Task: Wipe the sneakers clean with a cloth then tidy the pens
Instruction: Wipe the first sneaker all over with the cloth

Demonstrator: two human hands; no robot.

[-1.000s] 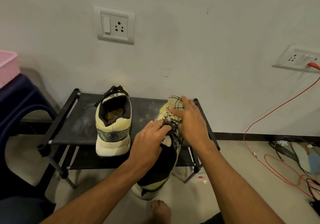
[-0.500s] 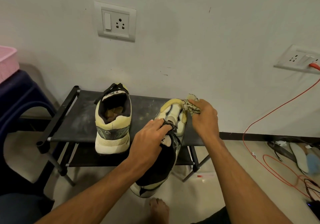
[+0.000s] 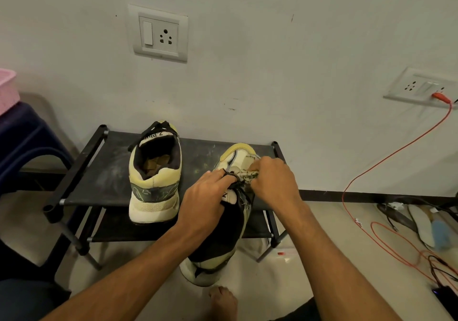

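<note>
**Mid-wipe on one sneaker, toe end looks next**

Starting closest: got the held sneaker (image 3: 223, 241) gripped in the left hand (image 3: 205, 196), fingers curled round the lace area. Hangs heel-down below the grip, toward the body, with the toe pointing up and away past the knuckles. Just right of that grip, pinching the bunched cloth (image 3: 247, 175) in the right hand (image 3: 272, 179), pressed against the upper beside the laces. Probably means wiping along the long axis, away from the grip toward the toe, right hand nearer. Farther off, left of the grip: seeing the other sneaker (image 3: 155, 179) on the black rack (image 3: 99, 172), heel facing back. Can't spot any pens.
</note>
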